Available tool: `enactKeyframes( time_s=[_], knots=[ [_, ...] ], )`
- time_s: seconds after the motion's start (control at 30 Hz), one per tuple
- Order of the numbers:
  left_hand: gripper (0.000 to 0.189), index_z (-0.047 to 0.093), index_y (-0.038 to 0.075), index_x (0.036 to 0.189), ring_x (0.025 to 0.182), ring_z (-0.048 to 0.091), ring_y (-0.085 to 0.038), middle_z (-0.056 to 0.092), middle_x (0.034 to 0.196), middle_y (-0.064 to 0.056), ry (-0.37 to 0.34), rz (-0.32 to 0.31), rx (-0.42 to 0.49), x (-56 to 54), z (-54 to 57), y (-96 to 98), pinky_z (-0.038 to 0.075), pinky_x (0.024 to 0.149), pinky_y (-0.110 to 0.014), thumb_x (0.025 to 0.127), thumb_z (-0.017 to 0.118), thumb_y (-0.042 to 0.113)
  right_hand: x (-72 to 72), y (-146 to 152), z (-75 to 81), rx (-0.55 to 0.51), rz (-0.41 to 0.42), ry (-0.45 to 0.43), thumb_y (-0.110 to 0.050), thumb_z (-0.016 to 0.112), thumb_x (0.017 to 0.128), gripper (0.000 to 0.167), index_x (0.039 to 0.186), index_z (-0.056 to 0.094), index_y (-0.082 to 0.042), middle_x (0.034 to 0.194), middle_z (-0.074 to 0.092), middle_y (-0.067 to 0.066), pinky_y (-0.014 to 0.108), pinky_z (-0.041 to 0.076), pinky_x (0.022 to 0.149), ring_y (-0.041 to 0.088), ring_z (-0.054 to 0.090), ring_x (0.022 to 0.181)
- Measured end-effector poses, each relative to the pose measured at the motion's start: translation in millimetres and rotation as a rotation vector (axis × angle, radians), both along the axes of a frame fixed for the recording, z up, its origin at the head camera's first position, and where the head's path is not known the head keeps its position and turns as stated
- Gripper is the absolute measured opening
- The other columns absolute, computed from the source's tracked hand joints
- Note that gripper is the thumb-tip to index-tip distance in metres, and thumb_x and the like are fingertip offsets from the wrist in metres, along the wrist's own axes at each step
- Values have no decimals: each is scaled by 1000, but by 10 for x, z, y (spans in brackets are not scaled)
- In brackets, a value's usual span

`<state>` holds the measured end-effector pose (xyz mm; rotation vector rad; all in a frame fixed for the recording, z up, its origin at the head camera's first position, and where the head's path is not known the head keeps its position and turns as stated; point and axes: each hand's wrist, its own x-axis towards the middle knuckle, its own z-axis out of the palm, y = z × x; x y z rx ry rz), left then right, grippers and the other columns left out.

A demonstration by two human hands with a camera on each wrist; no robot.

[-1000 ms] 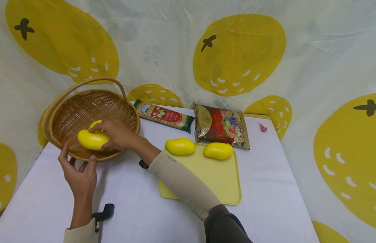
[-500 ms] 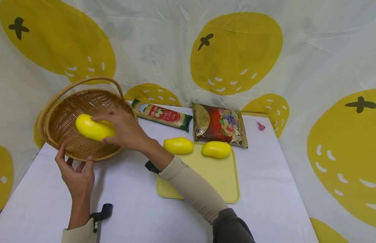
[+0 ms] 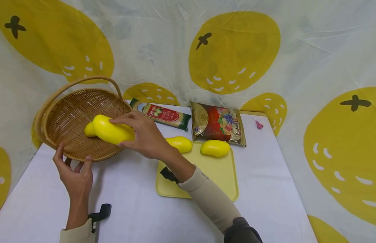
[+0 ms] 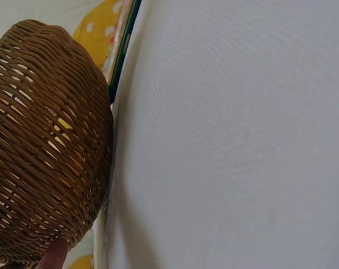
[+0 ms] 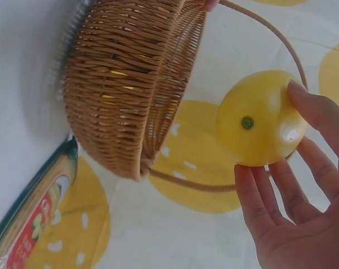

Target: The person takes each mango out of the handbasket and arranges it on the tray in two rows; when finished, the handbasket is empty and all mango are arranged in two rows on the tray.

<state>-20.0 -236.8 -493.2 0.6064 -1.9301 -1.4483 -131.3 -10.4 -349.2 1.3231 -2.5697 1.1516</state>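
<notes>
A wicker basket (image 3: 93,104) with an arched handle stands at the left of the table, tilted toward me. My left hand (image 3: 75,175) grips its near rim, the thumb on the edge. Over the basket's right side, my right hand (image 3: 148,136) holds a yellow mango (image 3: 110,130) between thumb and fingers; the right wrist view shows the mango's end with a small green stem mark (image 5: 247,123). Behind it, a second mango (image 3: 89,129) lies in the basket, partly hidden. Two more, a left mango (image 3: 182,144) and a right mango (image 3: 215,148), lie on a yellow tray (image 3: 212,179).
Behind the tray lie a long green-and-red pasta packet (image 3: 163,114) and a gold-and-red bag (image 3: 218,123). A small pink item (image 3: 259,125) is at the far right of the white-covered table (image 3: 266,189). A fruit-patterned curtain (image 3: 163,44) hangs at the back.
My right hand has lifted the mango from the basket's inside and moved it right, toward the rim, uncovering the other mango. The left hand keeps its grip on the basket.
</notes>
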Motion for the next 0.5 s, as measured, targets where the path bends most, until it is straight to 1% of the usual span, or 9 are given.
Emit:
enactKeyframes(
  time_s=[0.17, 0.2, 0.33, 0.4, 0.5],
  knots=[
    [84, 32, 29, 163, 150, 42, -30, 30, 170, 4, 2, -7, 0, -7, -3, -4, 56, 110, -33, 93, 69, 2, 108, 240, -89, -31, -24, -46, -21, 90, 86, 62, 144, 68, -23, 140, 66, -4, 30, 45, 114, 13, 55, 135],
    [83, 31, 29, 163, 150, 42, -29, 30, 170, 4, 2, -10, -1, -9, -1, -3, 56, 110, -33, 94, 69, 2, 132, 288, -111, -37, -29, -58, -20, 91, 85, 63, 144, 68, -23, 140, 66, -3, 32, 47, 112, 14, 56, 133],
    [83, 32, 28, 163, 149, 43, -29, 31, 170, 3, 20, -15, 1, -12, 8, 1, 56, 107, -28, 93, 68, 2, 227, 469, -202, -38, -67, -99, -19, 92, 84, 64, 143, 69, -24, 140, 66, -3, 40, 48, 110, 15, 55, 132],
    [83, 33, 27, 163, 148, 43, -29, 31, 169, 3, 28, -17, 2, -10, 13, 0, 56, 105, -26, 93, 68, 2, 269, 555, -256, -34, -87, -123, -19, 92, 83, 64, 143, 69, -24, 140, 65, -3, 43, 48, 109, 15, 55, 132],
    [83, 33, 27, 163, 147, 44, -30, 32, 169, 2, 38, -23, 2, -4, 15, 0, 56, 104, -25, 93, 68, 1, 327, 690, -346, -15, -118, -156, -19, 91, 84, 63, 143, 69, -25, 140, 65, -4, 43, 48, 109, 15, 54, 132]
  ],
)
